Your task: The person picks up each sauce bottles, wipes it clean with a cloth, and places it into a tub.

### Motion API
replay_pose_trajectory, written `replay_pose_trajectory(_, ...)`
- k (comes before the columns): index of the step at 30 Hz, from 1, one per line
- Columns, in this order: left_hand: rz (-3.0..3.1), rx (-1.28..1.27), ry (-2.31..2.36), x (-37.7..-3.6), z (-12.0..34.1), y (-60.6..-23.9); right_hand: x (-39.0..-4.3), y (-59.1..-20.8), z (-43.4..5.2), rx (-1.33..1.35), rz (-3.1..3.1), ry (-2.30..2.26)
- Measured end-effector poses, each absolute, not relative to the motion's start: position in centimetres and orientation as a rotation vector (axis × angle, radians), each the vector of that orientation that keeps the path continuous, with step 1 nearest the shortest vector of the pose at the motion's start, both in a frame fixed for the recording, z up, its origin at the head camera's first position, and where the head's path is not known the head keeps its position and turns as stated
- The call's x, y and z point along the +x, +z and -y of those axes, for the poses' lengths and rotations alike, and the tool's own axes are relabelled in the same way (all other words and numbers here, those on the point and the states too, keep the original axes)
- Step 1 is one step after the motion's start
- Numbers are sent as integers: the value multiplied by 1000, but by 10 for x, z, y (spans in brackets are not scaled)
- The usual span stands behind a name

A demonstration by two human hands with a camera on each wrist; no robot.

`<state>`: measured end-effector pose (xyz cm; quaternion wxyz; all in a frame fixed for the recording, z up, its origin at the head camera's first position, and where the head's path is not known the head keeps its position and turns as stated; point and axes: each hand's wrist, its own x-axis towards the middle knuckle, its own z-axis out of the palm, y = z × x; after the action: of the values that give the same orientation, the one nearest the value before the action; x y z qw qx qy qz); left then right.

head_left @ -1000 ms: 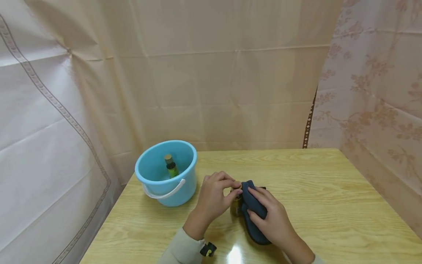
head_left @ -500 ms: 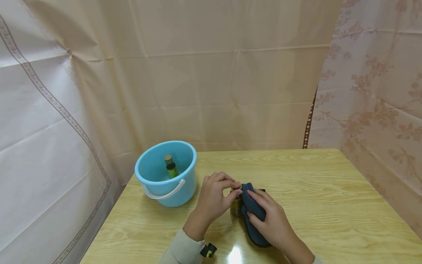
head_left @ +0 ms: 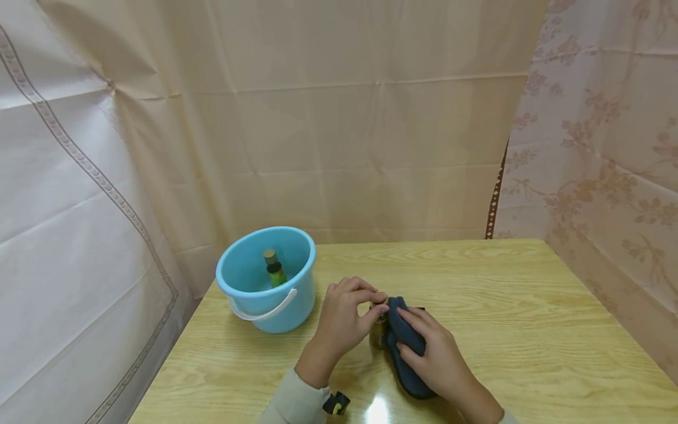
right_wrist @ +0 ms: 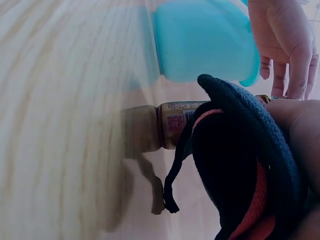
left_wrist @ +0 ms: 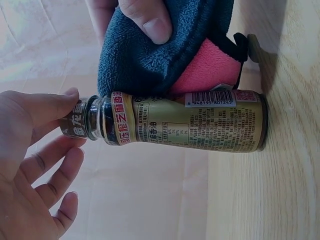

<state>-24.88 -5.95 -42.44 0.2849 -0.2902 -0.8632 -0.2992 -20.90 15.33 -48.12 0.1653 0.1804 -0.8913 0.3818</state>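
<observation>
Wooden table (head_left: 529, 306), two bottles (one bucket (head_left: 249, 277)), one cloth (head_left: 405, 341)

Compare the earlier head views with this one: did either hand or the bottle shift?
Barely. The right hand has slid the dark cloth slightly toward the person against the bottle. The left hand keeps pinching the bottle's cap; the bottle stays upright on the table. The blue bucket, with another bottle inside, is unmoved.
</observation>
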Motion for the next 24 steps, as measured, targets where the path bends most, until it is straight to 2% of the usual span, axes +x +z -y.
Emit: replay_pose_trajectory(24,2293,-765,-797,-248,59,-425,-213,-488,-154,504,2800,1090)
